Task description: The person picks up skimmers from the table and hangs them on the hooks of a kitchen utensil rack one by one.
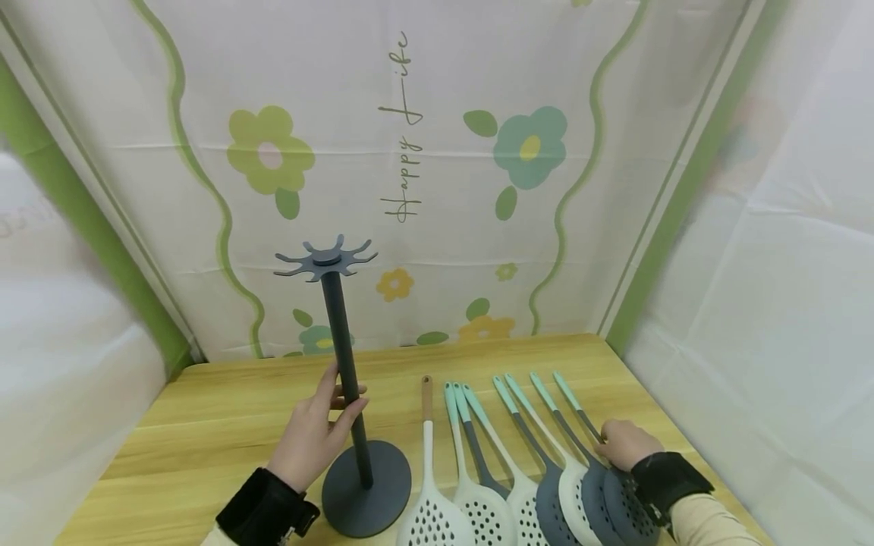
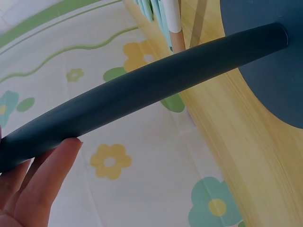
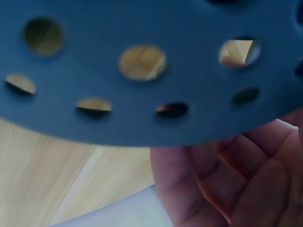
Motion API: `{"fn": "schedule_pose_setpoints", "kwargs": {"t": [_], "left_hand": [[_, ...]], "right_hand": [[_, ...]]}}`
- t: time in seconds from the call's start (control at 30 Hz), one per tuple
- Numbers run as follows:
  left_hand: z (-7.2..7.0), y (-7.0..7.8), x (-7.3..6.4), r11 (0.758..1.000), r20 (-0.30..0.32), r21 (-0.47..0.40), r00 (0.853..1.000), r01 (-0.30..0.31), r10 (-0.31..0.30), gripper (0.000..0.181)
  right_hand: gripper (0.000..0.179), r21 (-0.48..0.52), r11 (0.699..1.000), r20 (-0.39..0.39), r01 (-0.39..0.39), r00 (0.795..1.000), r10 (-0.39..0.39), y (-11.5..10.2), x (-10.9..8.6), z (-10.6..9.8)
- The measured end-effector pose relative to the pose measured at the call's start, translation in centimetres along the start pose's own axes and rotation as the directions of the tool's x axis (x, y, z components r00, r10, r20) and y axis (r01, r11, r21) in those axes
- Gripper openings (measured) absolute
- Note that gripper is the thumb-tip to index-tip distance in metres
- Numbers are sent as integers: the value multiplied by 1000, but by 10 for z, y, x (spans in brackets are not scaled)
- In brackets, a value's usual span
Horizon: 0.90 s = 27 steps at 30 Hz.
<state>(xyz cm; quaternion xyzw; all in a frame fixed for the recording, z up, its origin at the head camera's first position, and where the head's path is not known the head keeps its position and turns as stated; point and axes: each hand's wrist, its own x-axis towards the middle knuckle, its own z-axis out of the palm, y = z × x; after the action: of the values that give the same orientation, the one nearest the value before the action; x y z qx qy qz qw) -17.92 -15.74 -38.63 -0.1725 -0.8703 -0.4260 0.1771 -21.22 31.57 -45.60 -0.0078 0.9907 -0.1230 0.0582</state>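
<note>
A dark grey rotating-style utensil stand [image 1: 339,334] with a round base and a ring of hooks on top stands upright left of centre. My left hand [image 1: 310,440] grips its pole partway up, thumb in front and fingers behind; the left wrist view shows fingers [image 2: 49,177] against the pole. At the right end of a row of skimmers, my right hand [image 1: 628,444] holds the shaft of a dark grey skimmer [image 1: 565,388] with a mint handle end. Its perforated head [image 3: 142,104] fills the top of the right wrist view, curled fingers below it. The right fingertips are partly hidden.
Left of that skimmer lie several more, white or dark grey, mostly mint-handled and overlapping at the heads. A white skimmer [image 1: 428,447] with a brown handle end lies closest to the stand. The wooden table [image 1: 225,409] meets flower-printed curtains [image 1: 437,182] behind and plain white ones at the sides.
</note>
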Motion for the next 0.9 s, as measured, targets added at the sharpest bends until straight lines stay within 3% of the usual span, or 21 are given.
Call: {"fn": "schedule_pose_setpoints", "kwargs": {"t": [0.3,0.53,0.9], "left_hand": [[4,4,1,996,-36,84,999,-19,22,55],[4,5,4,995,-37,99,999,-8,11,54],[3,8,3,993,-44,113,999,-17,22,50]], "right_hand": [[14,-4,1000,9,1,1000,-1,0,-1,1],[20,-11,1000,28,-7,1000,7,-1,1,-2],[24,-24,1000,-3,19,1000,-19,-1,2,-4]]}}
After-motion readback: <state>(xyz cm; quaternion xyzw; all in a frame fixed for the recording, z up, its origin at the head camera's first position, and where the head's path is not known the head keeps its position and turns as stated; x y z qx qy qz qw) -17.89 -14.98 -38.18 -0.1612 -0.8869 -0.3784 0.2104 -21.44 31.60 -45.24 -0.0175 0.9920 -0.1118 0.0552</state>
